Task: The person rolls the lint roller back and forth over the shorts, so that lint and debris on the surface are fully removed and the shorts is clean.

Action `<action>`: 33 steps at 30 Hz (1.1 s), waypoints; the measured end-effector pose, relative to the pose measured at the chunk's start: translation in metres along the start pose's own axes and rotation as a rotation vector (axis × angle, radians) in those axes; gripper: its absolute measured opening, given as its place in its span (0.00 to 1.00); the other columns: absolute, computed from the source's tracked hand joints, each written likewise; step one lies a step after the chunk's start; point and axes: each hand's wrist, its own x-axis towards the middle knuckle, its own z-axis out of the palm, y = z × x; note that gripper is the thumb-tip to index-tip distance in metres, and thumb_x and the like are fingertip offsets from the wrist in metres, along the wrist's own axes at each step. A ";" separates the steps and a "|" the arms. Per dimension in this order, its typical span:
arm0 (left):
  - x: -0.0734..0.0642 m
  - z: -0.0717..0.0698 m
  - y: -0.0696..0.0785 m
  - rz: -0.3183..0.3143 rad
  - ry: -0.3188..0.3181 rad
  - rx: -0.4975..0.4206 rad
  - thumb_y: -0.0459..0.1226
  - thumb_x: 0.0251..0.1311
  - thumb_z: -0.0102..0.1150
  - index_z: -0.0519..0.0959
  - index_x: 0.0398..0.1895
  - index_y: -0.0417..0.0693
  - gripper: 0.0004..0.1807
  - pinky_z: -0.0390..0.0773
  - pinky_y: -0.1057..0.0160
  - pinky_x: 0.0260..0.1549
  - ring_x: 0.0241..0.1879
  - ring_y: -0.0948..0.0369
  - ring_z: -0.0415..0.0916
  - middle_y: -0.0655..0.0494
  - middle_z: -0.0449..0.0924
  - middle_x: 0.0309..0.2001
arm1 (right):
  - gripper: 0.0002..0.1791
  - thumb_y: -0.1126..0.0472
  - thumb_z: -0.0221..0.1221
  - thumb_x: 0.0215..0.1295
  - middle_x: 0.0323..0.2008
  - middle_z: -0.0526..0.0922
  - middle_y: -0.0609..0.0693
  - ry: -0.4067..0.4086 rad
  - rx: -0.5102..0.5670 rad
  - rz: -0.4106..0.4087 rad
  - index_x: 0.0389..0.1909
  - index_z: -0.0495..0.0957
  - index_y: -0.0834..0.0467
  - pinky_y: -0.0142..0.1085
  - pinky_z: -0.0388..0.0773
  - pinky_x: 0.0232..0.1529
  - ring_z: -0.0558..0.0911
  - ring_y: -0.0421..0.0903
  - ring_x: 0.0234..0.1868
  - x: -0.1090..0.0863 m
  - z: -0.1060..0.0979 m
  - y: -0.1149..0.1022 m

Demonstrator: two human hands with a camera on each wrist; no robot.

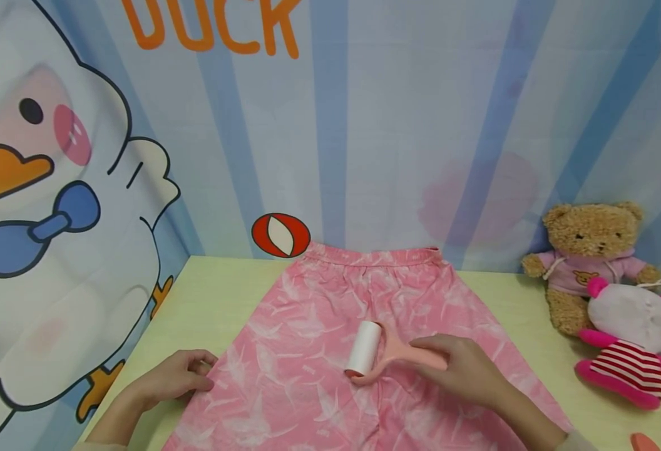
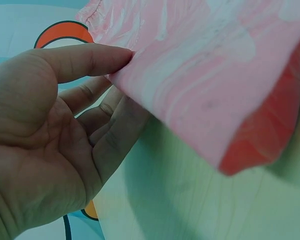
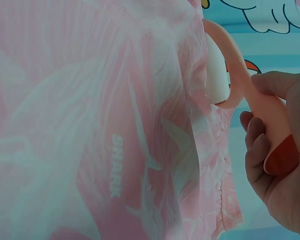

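Observation:
Pink shorts [image 1: 285, 376] with a pale leaf-like and shark print lie spread on the table, waistband toward the wall. My right hand [image 1: 466, 369] grips the peach handle of a lint roller [image 1: 364, 351], fingers curled round it in the right wrist view. The white roll [image 3: 216, 70] rests against the fabric near the middle of the shorts. On the left, my left hand [image 1: 175, 379] pinches the side edge of the shorts [image 2: 190, 80] between thumb and fingers. The left wrist view shows that edge raised off the table, with a redder inside at the leg opening.
A brown teddy bear [image 1: 589, 244] in a pink hoodie sits at the table's back right. A white and pink plush doll [image 1: 629, 369] with a striped body leans before it. A peach object [image 1: 644, 442] peeks in at the lower right. A duck-printed cloth [image 1: 381, 125] hangs behind.

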 end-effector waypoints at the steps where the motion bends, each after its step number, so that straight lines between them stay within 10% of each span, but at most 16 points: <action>1: 0.000 0.000 0.000 0.000 0.000 0.002 0.31 0.64 0.65 0.78 0.54 0.34 0.16 0.81 0.57 0.32 0.32 0.55 0.79 0.48 0.80 0.36 | 0.20 0.41 0.73 0.60 0.44 0.87 0.34 0.005 0.000 -0.010 0.51 0.89 0.44 0.37 0.79 0.42 0.80 0.32 0.38 0.001 0.002 0.000; 33: 0.001 -0.001 0.000 0.004 -0.002 -0.001 0.31 0.64 0.65 0.78 0.54 0.34 0.17 0.82 0.58 0.32 0.32 0.55 0.80 0.48 0.81 0.37 | 0.20 0.40 0.68 0.65 0.48 0.88 0.40 -0.055 0.065 -0.086 0.52 0.88 0.46 0.43 0.79 0.51 0.84 0.40 0.50 0.094 0.084 -0.073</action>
